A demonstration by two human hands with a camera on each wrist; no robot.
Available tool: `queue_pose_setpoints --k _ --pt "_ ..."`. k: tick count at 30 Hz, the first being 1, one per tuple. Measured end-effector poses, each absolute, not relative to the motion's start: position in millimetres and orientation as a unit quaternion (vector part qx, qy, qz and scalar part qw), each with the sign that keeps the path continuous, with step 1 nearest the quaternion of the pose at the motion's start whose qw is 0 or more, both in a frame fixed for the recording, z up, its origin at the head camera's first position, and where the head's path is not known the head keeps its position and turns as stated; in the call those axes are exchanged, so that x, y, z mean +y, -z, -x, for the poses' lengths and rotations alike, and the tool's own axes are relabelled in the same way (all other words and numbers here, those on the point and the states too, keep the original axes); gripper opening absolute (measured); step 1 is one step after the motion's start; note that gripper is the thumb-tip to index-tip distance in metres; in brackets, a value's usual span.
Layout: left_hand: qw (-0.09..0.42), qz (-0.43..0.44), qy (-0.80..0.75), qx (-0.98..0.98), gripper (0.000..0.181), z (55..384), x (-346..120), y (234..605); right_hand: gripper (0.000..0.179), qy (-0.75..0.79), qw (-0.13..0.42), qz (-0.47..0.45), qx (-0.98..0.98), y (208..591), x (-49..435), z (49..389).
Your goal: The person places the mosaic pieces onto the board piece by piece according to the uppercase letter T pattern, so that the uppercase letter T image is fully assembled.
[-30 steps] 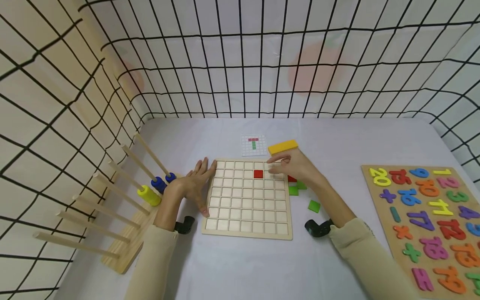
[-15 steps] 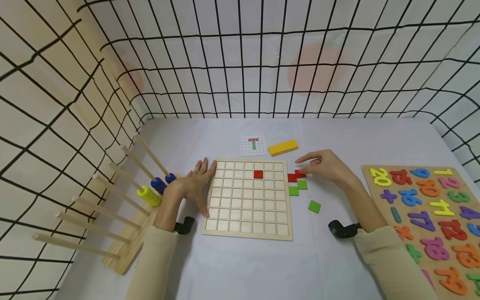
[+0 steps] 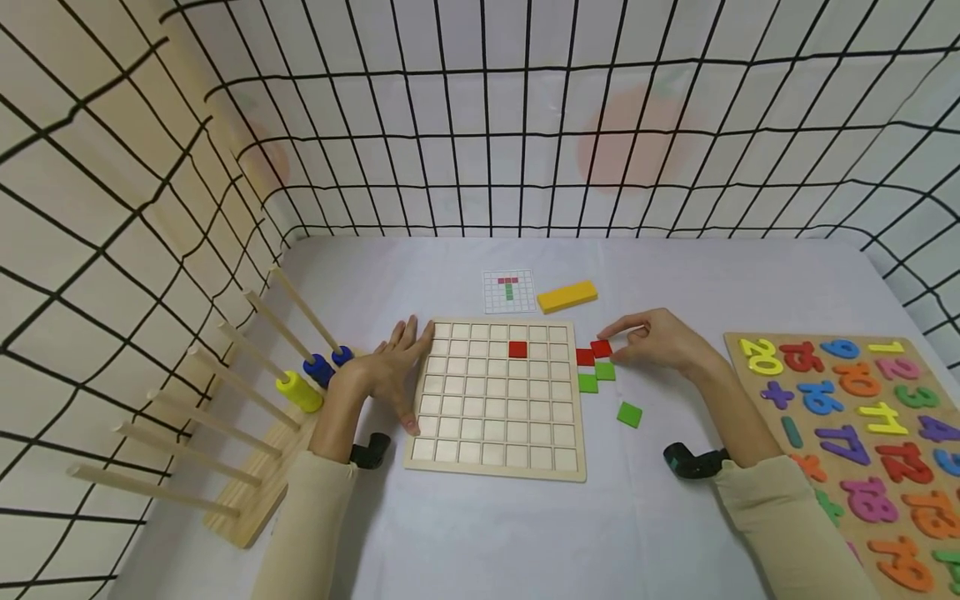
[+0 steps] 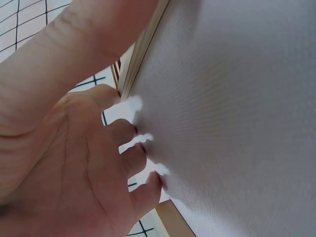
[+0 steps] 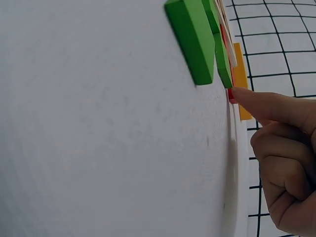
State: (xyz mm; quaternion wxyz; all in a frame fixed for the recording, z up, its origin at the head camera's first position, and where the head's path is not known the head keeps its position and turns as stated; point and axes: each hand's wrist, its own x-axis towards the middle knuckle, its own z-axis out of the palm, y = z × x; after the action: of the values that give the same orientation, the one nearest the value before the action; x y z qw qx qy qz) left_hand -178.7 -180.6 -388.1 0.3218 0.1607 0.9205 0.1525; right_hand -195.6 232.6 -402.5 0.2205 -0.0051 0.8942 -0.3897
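Note:
A pale wooden grid board (image 3: pixel 480 386) lies on the table with one red square tile (image 3: pixel 517 349) in its upper part. My left hand (image 3: pixel 386 371) rests at the board's left edge, fingers spread, thumb on the lower rim. In the left wrist view the fingers (image 4: pixel 134 163) reach the tabletop beside the board. Right of the board, my right hand (image 3: pixel 660 343) pinches a loose red tile (image 3: pixel 602 348) between thumb and index finger. Another red tile (image 3: pixel 584 357) and green tiles (image 3: pixel 588 383) lie close by. A separate green tile (image 3: pixel 629 414) is nearer me.
Behind the board lie a pattern card (image 3: pixel 508 291) with a red and green T and a yellow block (image 3: pixel 567 297). A pegged wooden rack (image 3: pixel 247 504) with blue and yellow beads stands left. A number board (image 3: pixel 817 425) lies right. Black wire mesh (image 3: pixel 487 133) surrounds the table.
My right hand has moved right, away from the board's upper right part, and its thumb and index finger have come to the loose red tile. The left hand has stayed put.

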Motion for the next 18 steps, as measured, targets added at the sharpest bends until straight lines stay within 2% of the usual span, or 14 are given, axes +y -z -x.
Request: queue_pose_setpoints --k 18 --pt "0.321 -0.169 -0.160 0.918 0.159 177.7 -181.7 386.0 0.043 0.375 0.226 0.019 0.899 402.2 235.9 197.6"
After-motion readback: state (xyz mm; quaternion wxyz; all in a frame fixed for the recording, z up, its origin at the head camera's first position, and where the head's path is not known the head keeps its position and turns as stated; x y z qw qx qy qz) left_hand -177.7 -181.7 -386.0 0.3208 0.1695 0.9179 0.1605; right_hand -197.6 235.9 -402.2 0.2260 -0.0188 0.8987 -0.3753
